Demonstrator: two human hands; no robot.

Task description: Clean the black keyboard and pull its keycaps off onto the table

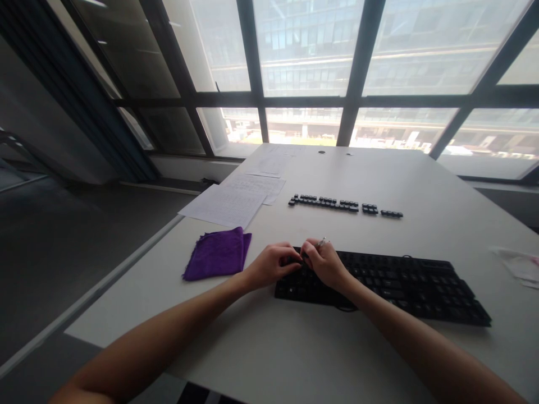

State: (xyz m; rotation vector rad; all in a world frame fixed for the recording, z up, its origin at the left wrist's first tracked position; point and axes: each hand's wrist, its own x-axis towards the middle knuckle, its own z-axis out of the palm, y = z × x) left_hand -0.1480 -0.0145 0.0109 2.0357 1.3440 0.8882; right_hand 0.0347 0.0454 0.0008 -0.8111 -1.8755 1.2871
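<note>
A black keyboard (391,280) lies on the white table in front of me, slightly angled. My left hand (278,262) is closed in a pinch over its upper left corner; whatever sits between the fingertips is too small to make out. Close beside it, my right hand (322,265) is curled shut with its fingertips almost meeting the left ones. A small silvery metal tool (322,242) pokes up from the right fist, and its lower part is hidden. Behind the keyboard, loose black keycaps (326,203) are laid out in rows, with a separate short strip farther right.
A folded purple cloth (217,253) rests left of my hands. Written paper sheets (229,203) lie along the table's left edge. Near the right edge is a clear plastic bag (517,264). Large windows (303,50) rise beyond the white table (236,348).
</note>
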